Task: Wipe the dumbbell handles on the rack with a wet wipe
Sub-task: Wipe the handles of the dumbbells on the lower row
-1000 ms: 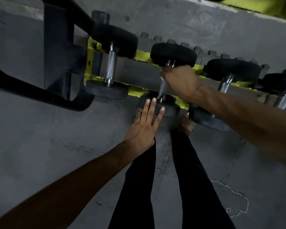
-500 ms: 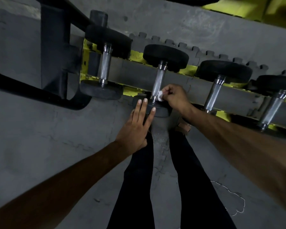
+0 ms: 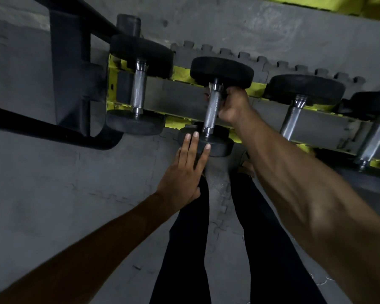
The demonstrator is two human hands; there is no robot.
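Steel handle [image 3: 211,110], second on the yellow rack [image 3: 181,73], at our twelve o'clock. Our right hand [image 3: 234,106], pinching the wet wipe [image 3: 209,86] round it, has slid to its far end: one pass made. Our left hand [image 3: 184,172], fingers straight, steadies the near head [image 3: 217,147] at its six o'clock.

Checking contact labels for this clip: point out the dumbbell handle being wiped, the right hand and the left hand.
dumbbell handle [image 3: 211,110]: head view, bare knurled middle of the bar.
right hand [image 3: 234,106]: head view, back of the hand.
left hand [image 3: 182,171]: head view, back of the hand.
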